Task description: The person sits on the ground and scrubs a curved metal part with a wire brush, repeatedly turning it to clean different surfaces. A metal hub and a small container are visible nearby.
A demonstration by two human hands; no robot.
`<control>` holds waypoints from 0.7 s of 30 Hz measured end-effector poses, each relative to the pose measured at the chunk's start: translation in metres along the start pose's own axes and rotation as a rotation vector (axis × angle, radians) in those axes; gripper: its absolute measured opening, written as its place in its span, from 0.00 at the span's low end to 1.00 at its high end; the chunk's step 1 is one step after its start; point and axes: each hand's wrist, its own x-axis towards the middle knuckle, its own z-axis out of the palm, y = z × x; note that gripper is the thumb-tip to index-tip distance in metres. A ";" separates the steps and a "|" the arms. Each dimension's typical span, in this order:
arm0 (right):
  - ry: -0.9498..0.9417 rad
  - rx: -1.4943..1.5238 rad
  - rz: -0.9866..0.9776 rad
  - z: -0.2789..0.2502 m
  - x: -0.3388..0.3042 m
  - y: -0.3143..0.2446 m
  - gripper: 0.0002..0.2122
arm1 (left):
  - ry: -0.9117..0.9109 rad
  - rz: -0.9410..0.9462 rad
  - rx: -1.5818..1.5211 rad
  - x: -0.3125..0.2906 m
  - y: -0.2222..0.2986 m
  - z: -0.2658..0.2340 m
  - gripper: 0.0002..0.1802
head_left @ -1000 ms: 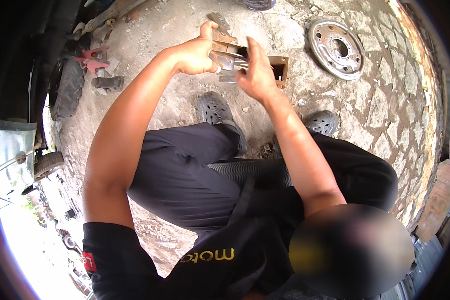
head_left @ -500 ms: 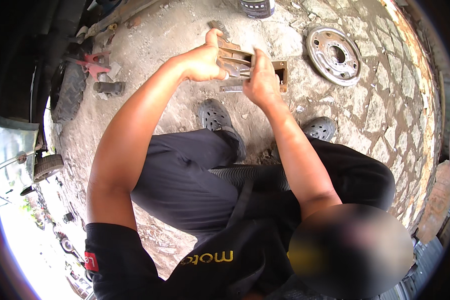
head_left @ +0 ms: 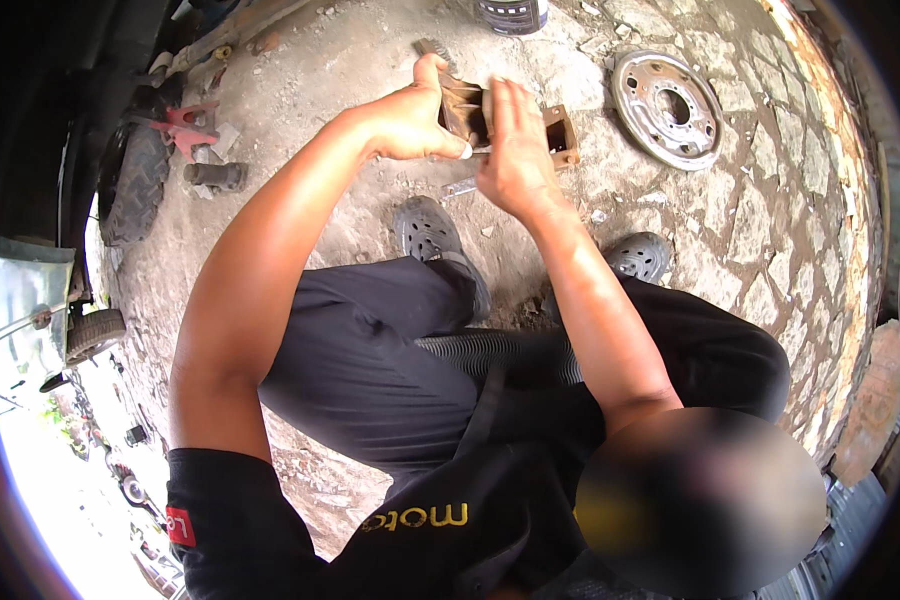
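Note:
Out ahead of my feet, my left hand (head_left: 410, 122) grips the left end of a rusty brown metal part (head_left: 462, 112) with ribs and a dark hollow, its thumb along the near edge. My right hand (head_left: 517, 150) lies against the part's right side, fingers stretched out and slightly blurred. Past the right hand shows a rusty square frame (head_left: 567, 155) with a dark opening; whether it joins the held part is hidden. A grey flat metal strip (head_left: 459, 188) lies just below the hands. A narrow dark bristly piece (head_left: 431, 47) shows just beyond my left fingertips.
A round steel wheel disc (head_left: 667, 110) lies on the stone paving at right. A bucket (head_left: 512, 15) stands at the far edge. To the left are a red metal stand (head_left: 185, 130), a dark cylindrical piece (head_left: 216, 176) and a black tyre (head_left: 136, 190). My clogs (head_left: 430, 230) rest below the hands.
The metal part has tilted, showing more of its ribs and hollow. My right fingers have straightened and shifted slightly. The square frame has turned, and the flat strip has swung to a slant.

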 end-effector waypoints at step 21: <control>-0.025 -0.039 -0.082 -0.002 0.002 -0.003 0.40 | -0.012 -0.033 0.111 0.002 0.000 -0.004 0.64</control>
